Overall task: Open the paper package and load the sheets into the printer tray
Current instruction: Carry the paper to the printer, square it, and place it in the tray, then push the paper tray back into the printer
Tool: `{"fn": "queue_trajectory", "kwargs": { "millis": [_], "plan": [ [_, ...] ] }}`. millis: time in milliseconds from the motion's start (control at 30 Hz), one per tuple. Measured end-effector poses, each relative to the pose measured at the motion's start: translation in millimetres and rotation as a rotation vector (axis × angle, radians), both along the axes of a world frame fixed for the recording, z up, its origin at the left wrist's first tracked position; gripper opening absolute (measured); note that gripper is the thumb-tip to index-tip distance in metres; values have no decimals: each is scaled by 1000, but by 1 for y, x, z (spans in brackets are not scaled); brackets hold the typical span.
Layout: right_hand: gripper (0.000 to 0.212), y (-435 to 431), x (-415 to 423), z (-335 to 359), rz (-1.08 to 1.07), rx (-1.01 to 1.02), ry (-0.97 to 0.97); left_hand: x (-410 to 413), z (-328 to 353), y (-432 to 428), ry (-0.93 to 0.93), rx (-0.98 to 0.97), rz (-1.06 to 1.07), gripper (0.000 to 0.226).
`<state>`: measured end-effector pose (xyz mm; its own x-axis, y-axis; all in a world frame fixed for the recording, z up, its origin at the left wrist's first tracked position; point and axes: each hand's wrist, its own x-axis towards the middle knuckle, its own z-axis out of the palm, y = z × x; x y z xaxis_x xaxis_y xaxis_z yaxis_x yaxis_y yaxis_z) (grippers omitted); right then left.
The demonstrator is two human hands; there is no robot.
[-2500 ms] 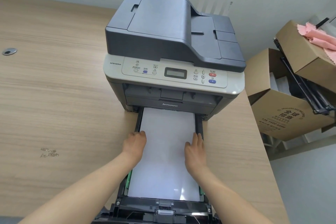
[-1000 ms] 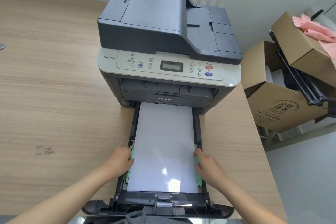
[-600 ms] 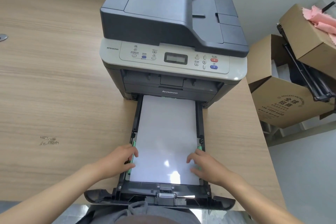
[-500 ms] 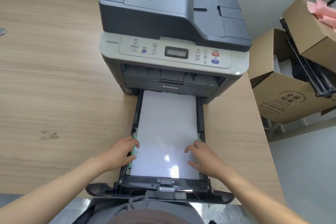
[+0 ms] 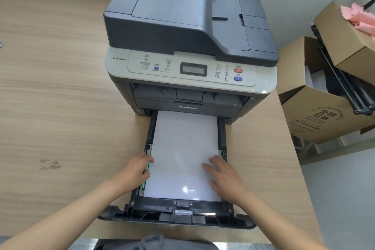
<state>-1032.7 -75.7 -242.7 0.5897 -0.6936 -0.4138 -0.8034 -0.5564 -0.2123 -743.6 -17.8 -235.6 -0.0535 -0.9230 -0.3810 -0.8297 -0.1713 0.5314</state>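
A grey and dark printer [image 5: 188,32] stands on a wooden desk. Its black paper tray [image 5: 182,216] is pulled out toward me and holds a flat stack of white sheets [image 5: 183,148]. My left hand [image 5: 134,172] rests on the tray's left side by a green paper guide [image 5: 148,165], thumb at the stack's edge. My right hand [image 5: 225,176] lies flat on the right part of the sheets, fingers spread. No paper package is in view.
The wooden desk [image 5: 50,97] spreads to the left, with a small scuff mark [image 5: 50,165]. Right of the desk stand open cardboard boxes [image 5: 324,111]; one holds pink cloth [image 5: 359,18], and a black folded stand [image 5: 343,79] leans between them.
Both hands slid from mid-stack back to the tray's near part. The right hand moved from the tray's right edge onto the sheets; the left stays at the left guide.
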Motion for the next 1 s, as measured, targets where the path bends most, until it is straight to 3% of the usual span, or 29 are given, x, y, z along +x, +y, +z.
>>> {"fn": "queue_trajectory", "kwargs": {
  "millis": [200, 333, 433, 533, 633, 767, 867, 1000],
  "plan": [
    [57, -44, 15, 11, -26, 12, 33, 2, 10, -41, -42, -35, 69, 35],
    [50, -64, 18, 26, -57, 89, -61, 14, 23, -55, -40, -122, 3, 32],
    [47, -56, 1, 41, -7, 144, -187, 35, 34, -39, 39, -45, -242, 51],
    [63, -40, -25, 54, 9, 317, -230, 52, 38, -12, 73, 152, -391, 81],
    [77, -29, -39, 60, 69, 369, -195, 64, 33, 6, 11, 193, -448, 85],
    [64, -19, -40, 59, 186, 306, -114, 70, 26, 14, -39, 98, -438, 64],
    [53, -19, -41, 59, 170, 247, -99, 73, 20, 18, -49, -20, -389, 66],
    [52, -22, -48, 54, 94, 77, -141, 73, 22, 16, -93, -243, -248, 74]
  ]
}}
